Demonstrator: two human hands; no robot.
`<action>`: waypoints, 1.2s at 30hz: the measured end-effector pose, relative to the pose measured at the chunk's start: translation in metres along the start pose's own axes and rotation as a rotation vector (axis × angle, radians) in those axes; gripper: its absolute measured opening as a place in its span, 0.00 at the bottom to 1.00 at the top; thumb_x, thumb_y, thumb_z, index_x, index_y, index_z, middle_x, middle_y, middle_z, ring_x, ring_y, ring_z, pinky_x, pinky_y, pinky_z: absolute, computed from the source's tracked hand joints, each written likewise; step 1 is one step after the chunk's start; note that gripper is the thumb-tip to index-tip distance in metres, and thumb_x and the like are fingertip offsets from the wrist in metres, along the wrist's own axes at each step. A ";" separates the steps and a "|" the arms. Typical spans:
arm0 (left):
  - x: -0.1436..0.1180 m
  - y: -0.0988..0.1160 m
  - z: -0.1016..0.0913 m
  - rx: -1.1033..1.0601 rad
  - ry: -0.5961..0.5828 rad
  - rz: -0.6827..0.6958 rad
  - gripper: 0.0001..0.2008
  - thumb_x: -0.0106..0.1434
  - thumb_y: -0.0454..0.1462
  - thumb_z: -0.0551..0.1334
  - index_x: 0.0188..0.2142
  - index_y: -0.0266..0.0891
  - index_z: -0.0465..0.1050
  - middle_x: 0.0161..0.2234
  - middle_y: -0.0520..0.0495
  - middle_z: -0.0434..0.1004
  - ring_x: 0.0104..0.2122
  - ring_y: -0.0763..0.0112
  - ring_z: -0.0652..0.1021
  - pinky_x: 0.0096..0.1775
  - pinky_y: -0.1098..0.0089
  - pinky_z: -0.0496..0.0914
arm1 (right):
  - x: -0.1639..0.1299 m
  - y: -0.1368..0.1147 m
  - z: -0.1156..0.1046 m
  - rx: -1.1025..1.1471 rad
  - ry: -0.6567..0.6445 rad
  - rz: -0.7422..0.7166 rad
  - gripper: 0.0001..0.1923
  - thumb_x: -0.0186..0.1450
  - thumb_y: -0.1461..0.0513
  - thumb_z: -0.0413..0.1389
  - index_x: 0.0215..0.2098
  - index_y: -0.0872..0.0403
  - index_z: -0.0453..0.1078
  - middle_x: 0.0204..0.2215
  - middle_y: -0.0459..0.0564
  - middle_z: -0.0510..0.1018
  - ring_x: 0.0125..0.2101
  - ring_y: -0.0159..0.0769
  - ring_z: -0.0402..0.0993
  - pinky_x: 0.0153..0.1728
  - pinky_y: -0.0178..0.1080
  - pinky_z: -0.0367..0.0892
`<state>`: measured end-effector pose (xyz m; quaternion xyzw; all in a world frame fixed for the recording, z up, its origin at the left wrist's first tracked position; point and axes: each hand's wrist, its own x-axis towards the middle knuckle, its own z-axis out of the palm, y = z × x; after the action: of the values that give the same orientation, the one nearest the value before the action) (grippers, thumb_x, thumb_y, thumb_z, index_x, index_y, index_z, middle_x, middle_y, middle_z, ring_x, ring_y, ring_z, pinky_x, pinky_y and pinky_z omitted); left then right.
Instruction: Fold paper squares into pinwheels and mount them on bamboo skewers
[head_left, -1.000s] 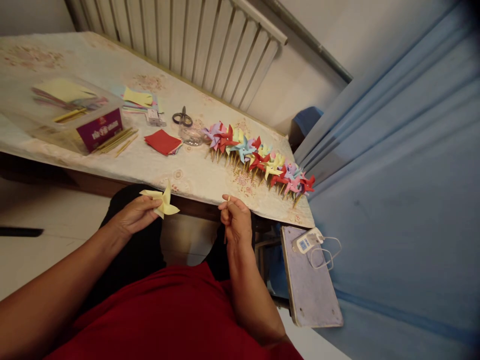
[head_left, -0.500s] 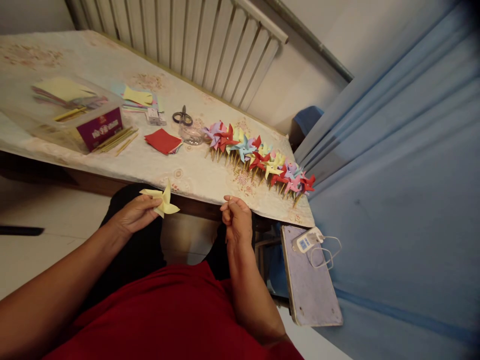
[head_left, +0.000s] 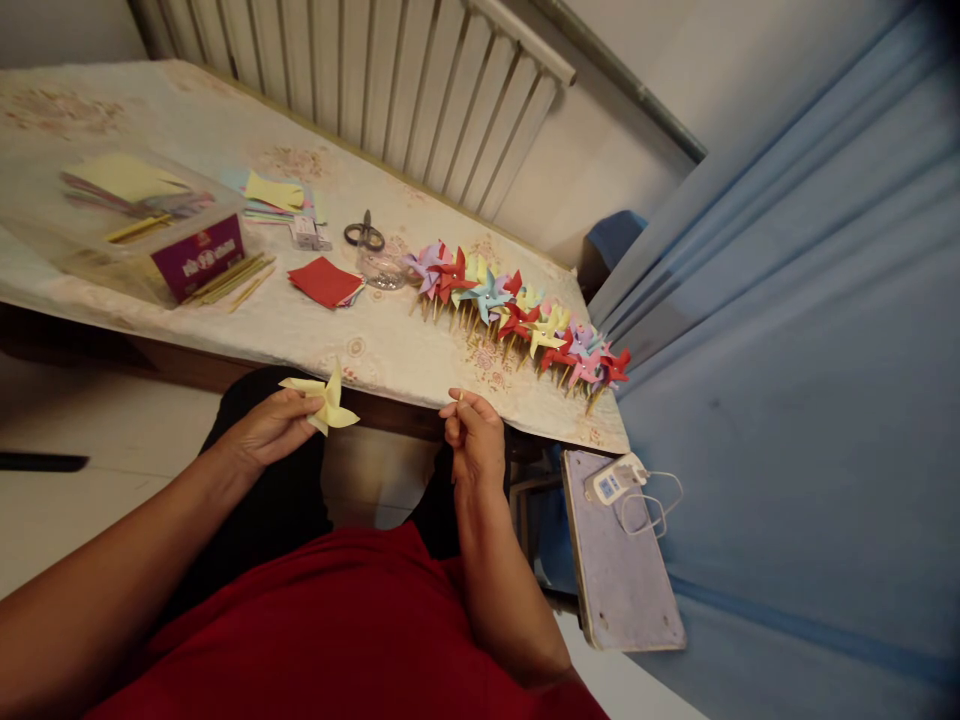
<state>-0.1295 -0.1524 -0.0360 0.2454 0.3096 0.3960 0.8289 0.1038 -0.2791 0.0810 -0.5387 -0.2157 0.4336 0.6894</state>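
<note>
Nearest, over the lap, the left hand (head_left: pixel 274 425) pinches one pale yellow folded paper pinwheel head (head_left: pixel 324 401) between thumb and fingers. The right hand (head_left: pixel 474 440) is curled shut around one thin wooden stick (head_left: pixel 459 399), held upright. Both hover just before the worktop (head_left: pixel 300 330) edge. Farther on lie one red paper stack (head_left: pixel 326 282), one pair of scissors (head_left: pixel 364 235) and one row of finished colourful pinwheels (head_left: pixel 517 318), too crowded to count.

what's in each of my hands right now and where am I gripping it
Left hand pinches the yellow pinwheel at its centre; right hand grips a thin stick just below its top end.
</note>
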 end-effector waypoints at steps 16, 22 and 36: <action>-0.001 0.001 0.002 -0.001 0.005 -0.003 0.14 0.44 0.25 0.75 0.32 0.32 0.79 0.29 0.43 0.84 0.28 0.66 0.82 0.36 0.71 0.79 | 0.001 0.003 -0.001 -0.006 0.007 0.002 0.11 0.53 0.61 0.59 0.35 0.56 0.72 0.20 0.42 0.77 0.13 0.21 0.51 0.16 0.31 0.42; -0.001 0.001 0.002 0.011 -0.002 0.009 0.16 0.41 0.28 0.78 0.32 0.32 0.80 0.29 0.43 0.84 0.28 0.67 0.81 0.36 0.70 0.78 | 0.001 0.002 0.000 -0.019 0.032 -0.012 0.11 0.54 0.60 0.58 0.34 0.56 0.72 0.19 0.42 0.77 0.13 0.21 0.51 0.16 0.30 0.43; -0.002 0.001 0.003 0.016 -0.007 0.014 0.16 0.43 0.28 0.77 0.33 0.30 0.80 0.30 0.42 0.84 0.29 0.66 0.81 0.37 0.70 0.79 | 0.002 0.004 -0.001 0.010 0.034 0.010 0.16 0.53 0.62 0.59 0.41 0.56 0.73 0.21 0.43 0.79 0.15 0.23 0.56 0.17 0.30 0.48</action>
<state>-0.1289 -0.1541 -0.0328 0.2554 0.3082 0.3987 0.8251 0.1041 -0.2782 0.0765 -0.5438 -0.1992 0.4287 0.6934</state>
